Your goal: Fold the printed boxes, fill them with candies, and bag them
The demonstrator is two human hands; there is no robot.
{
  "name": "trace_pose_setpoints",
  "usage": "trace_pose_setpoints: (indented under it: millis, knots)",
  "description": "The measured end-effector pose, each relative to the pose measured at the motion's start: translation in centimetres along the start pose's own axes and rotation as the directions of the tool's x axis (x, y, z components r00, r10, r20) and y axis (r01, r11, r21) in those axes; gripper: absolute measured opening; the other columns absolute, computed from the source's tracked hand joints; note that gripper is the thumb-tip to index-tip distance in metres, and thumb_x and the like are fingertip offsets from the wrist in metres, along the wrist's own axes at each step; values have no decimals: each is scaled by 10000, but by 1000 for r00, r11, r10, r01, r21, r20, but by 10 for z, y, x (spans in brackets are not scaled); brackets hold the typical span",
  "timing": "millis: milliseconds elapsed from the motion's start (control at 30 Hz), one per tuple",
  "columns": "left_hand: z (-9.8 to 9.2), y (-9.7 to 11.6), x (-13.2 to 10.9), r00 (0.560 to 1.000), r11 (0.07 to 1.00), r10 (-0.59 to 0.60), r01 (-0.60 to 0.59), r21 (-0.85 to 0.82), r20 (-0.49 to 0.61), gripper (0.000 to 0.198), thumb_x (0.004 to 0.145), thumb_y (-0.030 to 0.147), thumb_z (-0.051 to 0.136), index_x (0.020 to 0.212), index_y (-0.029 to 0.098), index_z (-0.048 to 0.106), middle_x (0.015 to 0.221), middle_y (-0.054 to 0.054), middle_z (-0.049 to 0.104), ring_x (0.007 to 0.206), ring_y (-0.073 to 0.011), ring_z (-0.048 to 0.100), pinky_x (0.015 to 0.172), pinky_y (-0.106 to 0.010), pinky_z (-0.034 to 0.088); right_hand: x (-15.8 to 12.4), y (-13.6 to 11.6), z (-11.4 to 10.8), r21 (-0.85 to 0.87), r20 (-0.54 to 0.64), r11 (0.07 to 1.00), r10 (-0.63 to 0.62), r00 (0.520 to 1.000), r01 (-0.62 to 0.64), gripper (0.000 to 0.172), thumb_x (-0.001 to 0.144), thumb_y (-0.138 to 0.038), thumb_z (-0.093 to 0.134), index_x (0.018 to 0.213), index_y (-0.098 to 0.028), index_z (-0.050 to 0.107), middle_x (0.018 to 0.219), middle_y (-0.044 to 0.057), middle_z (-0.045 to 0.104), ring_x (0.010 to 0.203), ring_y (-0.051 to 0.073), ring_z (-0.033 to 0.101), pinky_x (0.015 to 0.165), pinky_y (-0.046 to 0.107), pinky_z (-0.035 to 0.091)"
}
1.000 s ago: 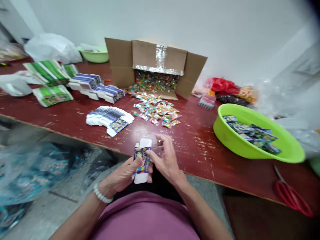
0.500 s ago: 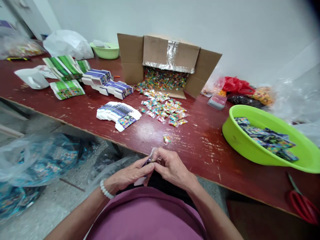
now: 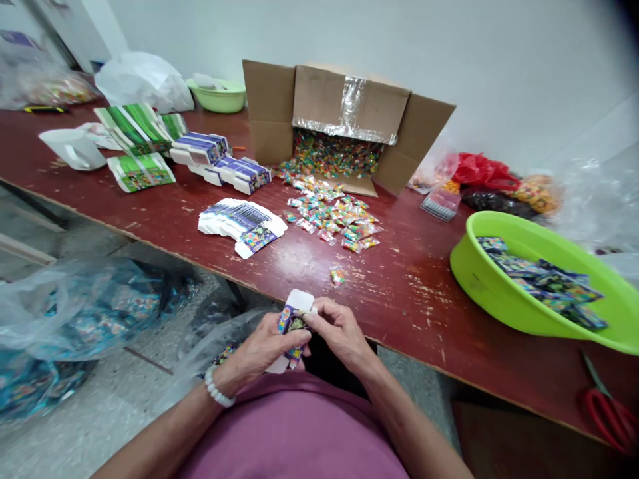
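Both hands hold a small printed carton (image 3: 292, 318) with an open white flap, just below the front edge of the red table (image 3: 399, 293). My left hand (image 3: 264, 346) wraps its lower side, a white bead bracelet on the wrist. My right hand (image 3: 339, 329) pinches its upper right edge. One wrapped candy (image 3: 337, 275) lies alone on the table just beyond the hands. A heap of candies (image 3: 332, 216) spills from an opened cardboard box (image 3: 344, 126). A fanned stack of flat cartons (image 3: 242, 223) lies to the left of the heap.
A bright green basin (image 3: 499, 299) with filled dark cartons stands at right; red scissors (image 3: 606, 409) lie near the table's right corner. Green and blue carton stacks (image 3: 164, 150), a pale green bowl (image 3: 217, 96) and plastic bags sit at back left. Clear bags (image 3: 74, 319) lie on the floor.
The carton, which half a second ago was mostly hidden between my fingers, now stands upright with its white flap showing. A single candy now lies on the table beyond my hands.
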State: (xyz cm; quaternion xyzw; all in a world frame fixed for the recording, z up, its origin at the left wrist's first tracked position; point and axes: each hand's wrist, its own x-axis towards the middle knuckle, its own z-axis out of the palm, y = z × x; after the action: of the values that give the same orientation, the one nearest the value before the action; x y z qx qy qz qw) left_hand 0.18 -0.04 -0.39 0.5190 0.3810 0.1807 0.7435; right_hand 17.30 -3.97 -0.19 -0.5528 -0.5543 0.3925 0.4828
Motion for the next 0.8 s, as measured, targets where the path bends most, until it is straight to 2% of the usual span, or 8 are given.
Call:
trace_pose_setpoints:
  millis: [67,167,267,367,467,533,667,800]
  knots:
    - [0,-3,2,998,997,57,-57,56,-11,327,819,465,698,831,142,645,750,-42,677,659,-156,621,627,-263,508,0,2,0,18,-6,999,28,1000,-28,263,878,-361,610,679,-190,613,760,24,636,721,161,579,686,275,454]
    - [-1,-7,2,979,980,180,-169,107,-98,310,843,415,692,1025,174,621,963,-54,703,849,-182,660,748,-276,533,0,5,2,-50,-52,996,66,996,-69,257,877,-374,614,701,-186,613,685,1,629,665,149,557,657,270,437]
    - [-1,-12,-2,950,977,213,-207,50,-229,498,834,383,711,1245,242,466,1056,-52,699,843,-196,692,741,-316,568,-2,9,10,87,-65,987,138,988,-132,218,880,-372,623,1003,-192,628,757,-4,678,690,153,605,685,276,477]
    - [1,-14,-6,924,973,221,-232,1,-312,605,833,368,717,1330,280,385,1134,-65,683,851,-199,701,728,-318,578,-4,13,23,327,-98,932,196,976,-154,459,860,-342,659,1267,-226,482,845,-2,706,782,166,665,754,295,521]
    - [4,-14,-6,919,961,228,-265,-78,-321,536,830,355,722,1293,277,463,1217,-64,651,954,-198,674,784,-300,568,-6,15,32,414,-141,904,175,975,-103,363,848,-335,675,1174,-221,562,979,36,708,898,172,664,850,311,513]
    - [4,-14,-4,933,958,203,-252,-135,-298,462,827,355,728,1224,265,511,1147,-45,668,900,-177,665,751,-274,558,-6,16,33,417,-144,904,164,976,-90,274,844,-341,679,1077,-205,630,1005,45,698,909,170,645,860,308,502]
    - [5,-15,-3,957,961,148,-198,-191,-248,367,822,361,742,1111,237,552,952,-11,678,772,-132,627,678,-223,514,-3,22,23,371,-84,911,227,970,-182,206,831,-376,696,865,-173,696,812,12,667,737,141,593,716,270,478]
    - [6,-14,-5,959,970,141,-183,-160,-244,301,870,412,686,1081,224,585,928,-3,672,770,-122,605,671,-211,492,3,26,16,378,-66,901,256,964,-214,211,758,-366,761,759,-165,699,746,6,663,686,128,577,702,268,467]
